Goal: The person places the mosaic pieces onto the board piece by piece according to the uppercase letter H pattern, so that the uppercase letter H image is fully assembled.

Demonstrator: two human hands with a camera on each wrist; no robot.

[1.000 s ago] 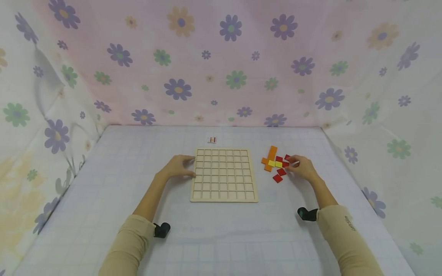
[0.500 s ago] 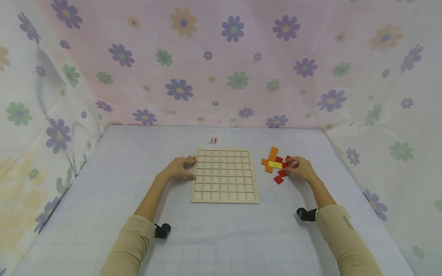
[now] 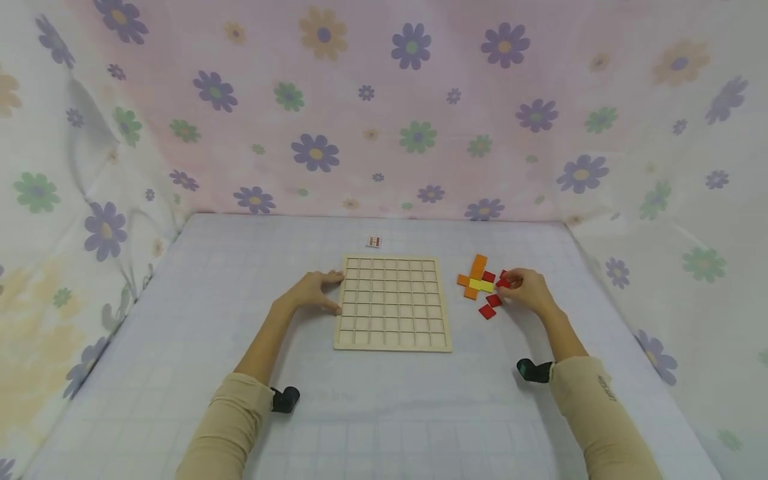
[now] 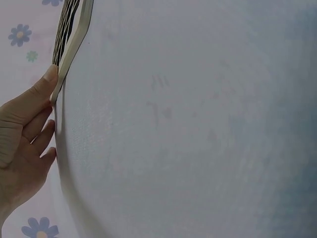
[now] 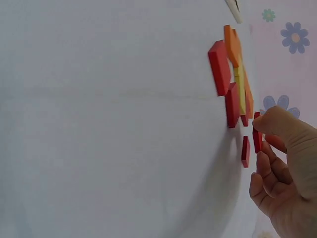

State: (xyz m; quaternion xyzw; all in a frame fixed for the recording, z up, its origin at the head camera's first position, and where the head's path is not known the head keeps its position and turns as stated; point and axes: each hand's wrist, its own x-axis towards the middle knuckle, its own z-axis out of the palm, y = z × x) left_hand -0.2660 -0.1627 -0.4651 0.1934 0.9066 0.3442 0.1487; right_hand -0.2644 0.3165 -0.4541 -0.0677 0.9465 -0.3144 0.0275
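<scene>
A square wooden grid board (image 3: 393, 303) lies flat in the middle of the table in the head view. My left hand (image 3: 311, 290) rests at its left edge, thumb and fingers spread apart and fingertips on the rim; the left wrist view shows the thumb on the board's edge. Right of the board lie orange tiles (image 3: 479, 267), yellow tiles (image 3: 481, 285) and red tiles (image 3: 487, 311). My right hand (image 3: 529, 290) pinches one red tile (image 5: 257, 134) between thumb and fingers, held apart from the tiles beside it. Fingertips partly cover this tile.
A small printed card (image 3: 375, 242) lies behind the board. The pale table (image 3: 384, 413) meets flowered cloth walls (image 3: 384, 100) at the back and sides. A dark wrist camera (image 3: 285, 400) sticks out from each sleeve cuff.
The right hand has drawn a red tile slightly up and away from the yellow tile it lay against. The left hand keeps its place at the board, and the head view shifts a little.
</scene>
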